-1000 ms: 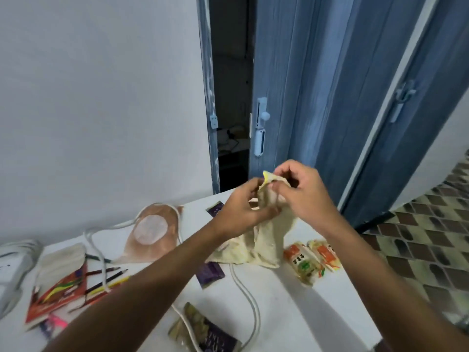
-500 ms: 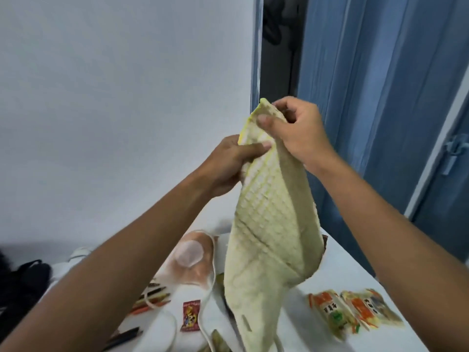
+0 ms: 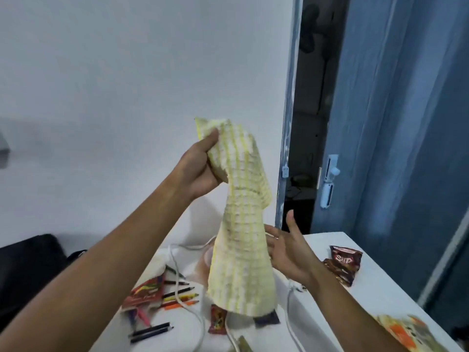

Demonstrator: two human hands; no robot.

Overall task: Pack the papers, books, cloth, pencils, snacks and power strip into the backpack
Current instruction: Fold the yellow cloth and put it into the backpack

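- One hand carries the load: left hand (image 3: 200, 168) is clenched on the top corner of the cloth (image 3: 241, 237), holding it up in front of the wall.
- Right hand (image 3: 286, 252) is released, palm up and fingers spread, just beside the hanging cloth at mid-height; can't tell if it touches the fabric.
- Cloth: pale yellow, waffle-textured with yellow stripes, limp, hanging in a loose cone with the top edge flopped over the left hand. Bottom hem hangs right over the tabletop (image 3: 355, 295); contact not clear.
- Step, my read: cloth is being straightened or folded before packing. Not yet in the bag.
- Next move likely calls for the right hand to catch the lower part and fold it up to a compact size, then carry it left.
- Dark shape at the left edge is probably the backpack (image 3: 28, 270); its opening isn't visible.
- Still on the tabletop: pencils (image 3: 177, 295) beside a red pencil pack (image 3: 144, 293), white power strip cable (image 3: 193, 311), brown snack packets (image 3: 342, 262), orange snack packets (image 3: 406, 331) near the right edge, small red sachet (image 3: 217, 318) under the cloth.
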